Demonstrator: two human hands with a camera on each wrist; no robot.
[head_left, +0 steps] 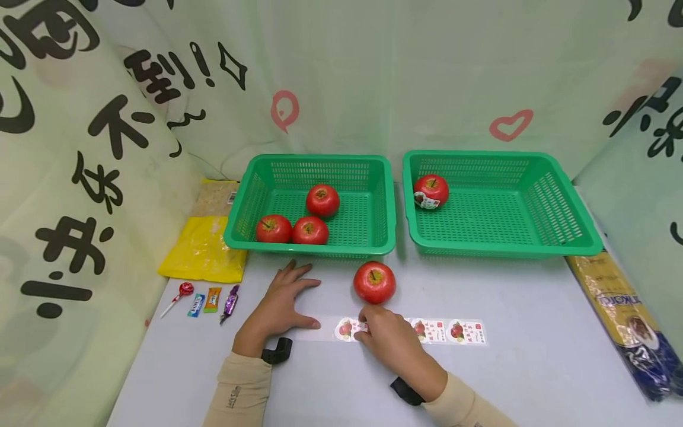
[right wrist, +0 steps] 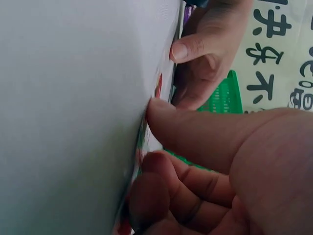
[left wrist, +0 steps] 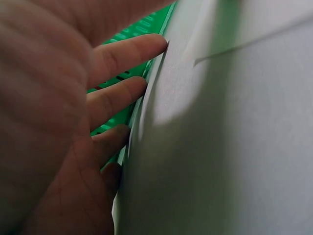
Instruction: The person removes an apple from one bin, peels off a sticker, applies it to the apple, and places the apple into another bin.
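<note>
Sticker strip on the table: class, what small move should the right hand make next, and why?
Probably peel one sticker up. The left hand lies flat, pinning the sticker strip, the right hand has its fingertips on a sticker, and the apple just behind looks unlabelled.

A staged tabletop set-up, like a recording booth rather than a lived-in room. A pale grey tabletop (head_left: 533,367) is closed in on three sides by a hanging cloth backdrop (head_left: 427,71) printed with large black characters and pink hearts. Two matching green plastic baskets (head_left: 373,237) stand side by side along the far edge.
</note>
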